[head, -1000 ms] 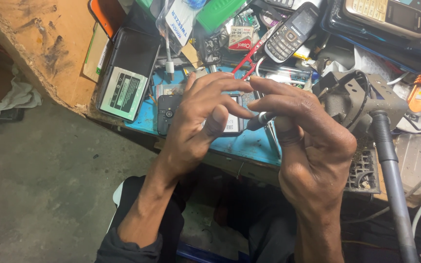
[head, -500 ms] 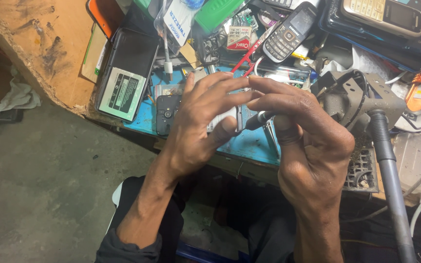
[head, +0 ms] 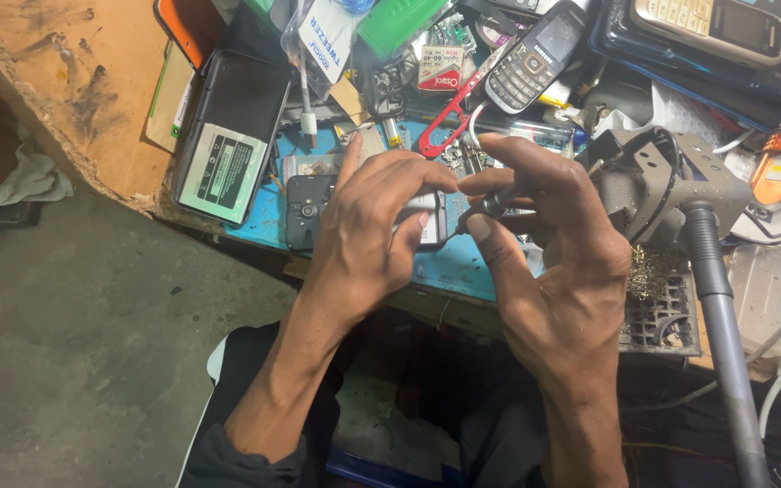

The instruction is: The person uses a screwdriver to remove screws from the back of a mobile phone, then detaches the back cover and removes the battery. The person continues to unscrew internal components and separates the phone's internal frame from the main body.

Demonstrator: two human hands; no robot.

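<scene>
The opened dark phone point(head: 311, 210) lies flat on the blue mat point(head: 463, 264) at the front of the bench point(head: 65, 86), its camera end showing to the left and the rest hidden under my left hand point(head: 368, 237). My left hand rests over the phone with its fingers point(head: 404, 173) bent and pressing down on the phone's back, the thumb tucked against the lower edge. My right hand point(head: 549, 271) hovers just beside it, fingers point(head: 522, 154) curled and pinching a thin dark tool point(head: 485, 210) between thumb and forefinger; the tool's tip points toward the phone, though I cannot tell whether it touches. Just left of the phone, a black phone with a pale battery label point(head: 228, 149) lies on the bench. Behind my hands I see red-handled tweezers point(head: 452, 116) and a grey keypad phone point(head: 535, 56) among loose clutter. To the right stands a grey metal stand point(head: 671, 185) with a long handle point(head: 720, 334) running toward me, and a black grid tray point(head: 662, 312) sits beneath it.
</scene>
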